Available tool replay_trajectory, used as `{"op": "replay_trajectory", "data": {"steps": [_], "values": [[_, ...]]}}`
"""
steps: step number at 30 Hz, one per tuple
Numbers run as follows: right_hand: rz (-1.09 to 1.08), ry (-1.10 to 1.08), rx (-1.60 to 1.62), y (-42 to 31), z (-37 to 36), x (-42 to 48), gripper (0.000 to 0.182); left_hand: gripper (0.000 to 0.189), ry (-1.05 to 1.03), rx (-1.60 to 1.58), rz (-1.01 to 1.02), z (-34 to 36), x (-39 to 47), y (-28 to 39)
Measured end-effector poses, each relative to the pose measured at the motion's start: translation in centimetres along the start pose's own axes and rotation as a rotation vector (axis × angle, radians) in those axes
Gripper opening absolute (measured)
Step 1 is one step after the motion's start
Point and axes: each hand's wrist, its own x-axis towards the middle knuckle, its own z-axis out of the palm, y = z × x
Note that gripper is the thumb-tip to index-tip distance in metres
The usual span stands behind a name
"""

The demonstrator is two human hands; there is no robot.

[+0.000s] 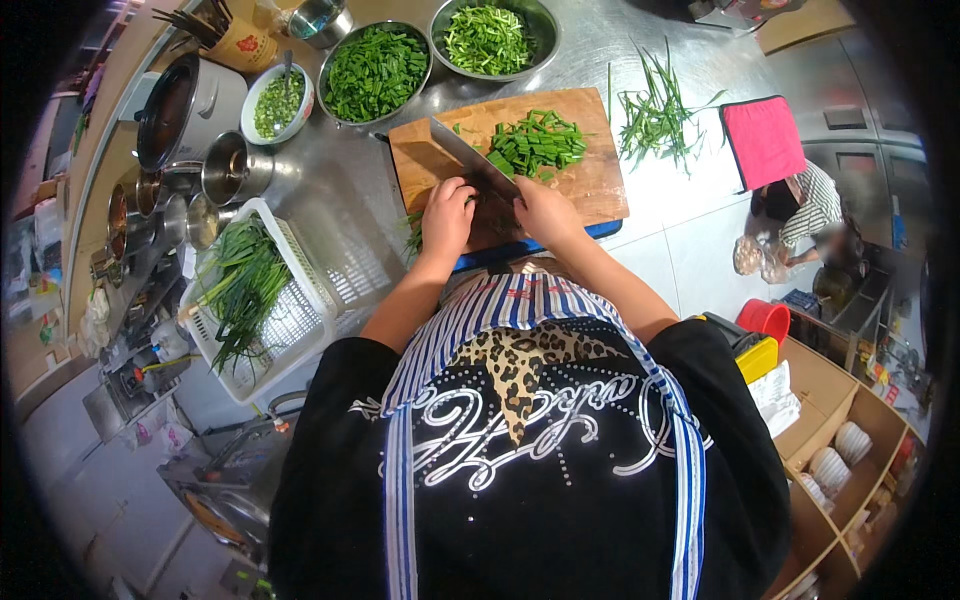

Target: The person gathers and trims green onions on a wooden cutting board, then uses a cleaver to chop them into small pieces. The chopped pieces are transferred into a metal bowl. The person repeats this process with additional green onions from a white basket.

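Observation:
My right hand point(549, 213) grips the handle of a broad cleaver point(474, 159). Its blade slants up and left over a wooden cutting board point(600, 169). Left of the blade, the curled fingers of my left hand point(448, 219) press a bunch of green chives point(413, 234) on the board. Most of that bunch is hidden under the hand and in shadow. Beyond the blade lies a heap of short cut chives point(538, 142). A blue edge point(606, 229) shows beneath the board's near side.
Behind the board stand metal bowls of cut greens point(375, 71) and paler cut stems point(487, 41). A bowl of chopped scallions point(277, 105) and a white basket of long greens point(251, 285) are left. Loose chives point(660, 112) lie right. Another person point(814, 199) bends at far right.

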Motion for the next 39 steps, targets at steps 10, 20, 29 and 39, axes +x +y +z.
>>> {"op": "replay_trajectory", "data": {"steps": [10,20,29,39], "values": [[0.058,0.047,-0.013,1.1,-1.8,0.1,0.017,0.033,-0.051,-0.066,-0.082,1.9,4.2,1.4],[0.061,0.066,-0.033,-1.1,-5.2,-2.1,0.017,0.012,-0.032,0.031,-0.101,1.2,3.3,0.4],[0.071,-0.026,-0.056,-0.8,-4.8,-3.4,0.016,0.013,-0.1,0.08,-0.071,0.3,2.5,0.4],[0.083,-0.134,-0.114,-1.5,-3.1,-1.3,0.016,0.011,-0.11,0.05,-0.04,0.0,2.8,0.8]]}}
